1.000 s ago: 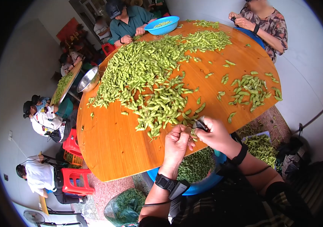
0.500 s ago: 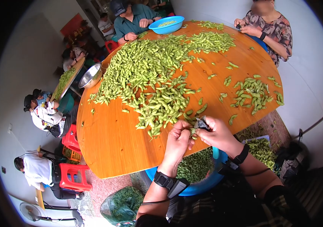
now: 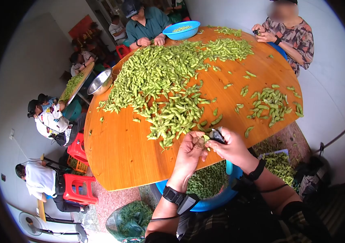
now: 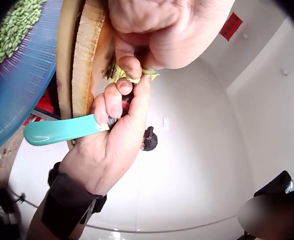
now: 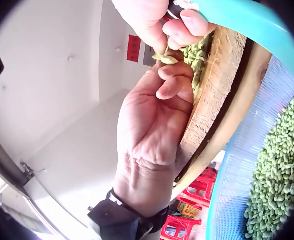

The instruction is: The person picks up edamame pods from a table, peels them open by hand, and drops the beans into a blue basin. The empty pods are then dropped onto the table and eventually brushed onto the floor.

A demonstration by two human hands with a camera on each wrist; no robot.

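Above the table's near edge, my left hand [image 3: 190,150] pinches a green pod [image 3: 206,138] between thumb and fingers; the pod [image 5: 166,59] also shows in the right wrist view. My right hand [image 3: 235,150] meets it from the right, its thumb and fingertip at the pod. In the right palm a tool with a teal handle [image 4: 67,130] is gripped, the handle sticking out below the little finger. The tool's dark part [image 3: 217,136] shows above the fingers. Below both hands a blue basin [image 3: 198,206] holds shelled green beans [image 3: 208,178].
A big heap of pods [image 3: 152,73] covers the middle of the wooden table [image 3: 119,162], with a smaller pile [image 3: 272,106] at right. A blue bowl [image 3: 181,30] and a steel bowl [image 3: 100,82] stand at its far and left edges. Two people sit across; a netted bag [image 3: 130,220] lies on the floor.
The hands stay together at the pod, with small shifts of the fingers. The view has shifted slightly. Across the table, the person in the green shirt has brought both hands down to the pods.
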